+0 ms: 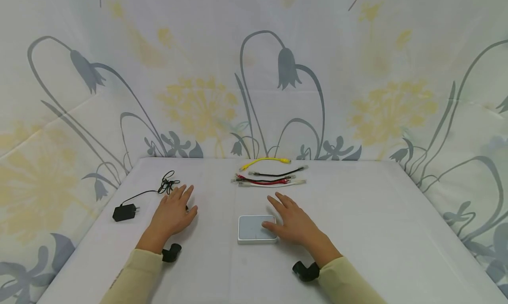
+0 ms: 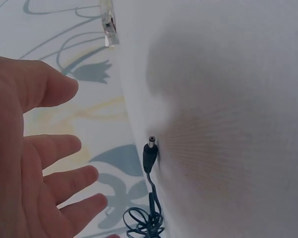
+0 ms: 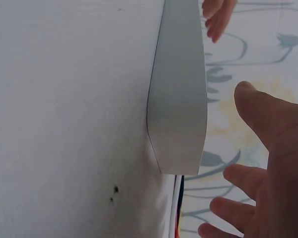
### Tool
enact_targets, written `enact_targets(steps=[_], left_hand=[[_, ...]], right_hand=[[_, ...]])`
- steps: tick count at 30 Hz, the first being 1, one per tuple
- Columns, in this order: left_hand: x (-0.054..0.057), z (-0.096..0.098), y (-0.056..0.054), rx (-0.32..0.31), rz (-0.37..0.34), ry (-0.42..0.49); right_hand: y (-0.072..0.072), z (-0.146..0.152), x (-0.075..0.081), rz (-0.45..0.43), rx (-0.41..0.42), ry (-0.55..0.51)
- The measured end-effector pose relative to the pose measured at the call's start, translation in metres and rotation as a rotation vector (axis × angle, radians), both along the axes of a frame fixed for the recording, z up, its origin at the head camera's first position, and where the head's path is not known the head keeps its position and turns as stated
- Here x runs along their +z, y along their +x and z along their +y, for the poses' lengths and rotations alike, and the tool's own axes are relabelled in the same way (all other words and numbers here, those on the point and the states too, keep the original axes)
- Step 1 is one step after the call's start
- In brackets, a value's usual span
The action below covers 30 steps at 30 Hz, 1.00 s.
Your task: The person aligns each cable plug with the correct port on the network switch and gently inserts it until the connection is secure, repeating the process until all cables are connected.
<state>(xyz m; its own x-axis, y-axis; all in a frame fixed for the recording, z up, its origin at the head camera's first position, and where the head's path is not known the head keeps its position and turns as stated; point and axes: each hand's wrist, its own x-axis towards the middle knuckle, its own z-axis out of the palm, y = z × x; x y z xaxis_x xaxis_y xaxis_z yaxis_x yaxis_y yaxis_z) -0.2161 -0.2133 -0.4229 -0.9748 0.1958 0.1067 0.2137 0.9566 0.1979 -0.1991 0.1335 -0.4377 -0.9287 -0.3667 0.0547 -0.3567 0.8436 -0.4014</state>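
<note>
Pale khaki sleeves (image 1: 136,275) come in from the bottom edge of the head view, each with a black fitting (image 1: 306,272) near its cuff. Ahead of them, left of centre, is the left hand (image 1: 170,213), released, its fingers extended above the white table (image 1: 377,224). Right of centre, the right hand (image 1: 295,224) is likewise released, fingers spread, beside a flat rectangular device (image 1: 257,229) with a white rim and grey top, which lies just below the middle of the frame. From the head, its thumb overlaps the device's right edge; the right wrist view shows a gap between them — the thumb hovers.

At left in the head view lies a black power adapter (image 1: 124,212), prongs pointing right, its cord leading to a tied bundle (image 1: 167,185) near the left fingertips. That cord's barrel plug (image 2: 150,154), mostly hidden by the hand from above, shows whole at the lower middle of the left wrist view — metal tip up, apart from the fingers.

Upper centre in the head view, a yellow patch cable (image 1: 265,162) lies above black, red and white cables (image 1: 271,180). Only the right wrist view reveals dark specks (image 3: 115,189) on the table, lower left.
</note>
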Motion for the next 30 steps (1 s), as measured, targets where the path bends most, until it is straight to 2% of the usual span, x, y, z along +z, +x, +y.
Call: enact_targets(steps=[10,18,26,30], left_hand=[[-0.005,-0.009,-0.002,0.008,-0.053,0.056],[-0.015,-0.017,-0.006,0.006,-0.154,0.143],[-0.017,-0.022,-0.010,0.006,-0.184,0.184],[-0.018,-0.024,-0.011,0.017,-0.169,0.190]], right_hand=[[0.002,-0.010,-0.002,-0.051,0.101,-0.017],[0.002,-0.014,-0.007,-0.111,0.146,-0.031],[0.002,-0.015,-0.008,-0.131,0.178,-0.054],[0.000,-0.014,-0.009,-0.143,0.190,-0.067]])
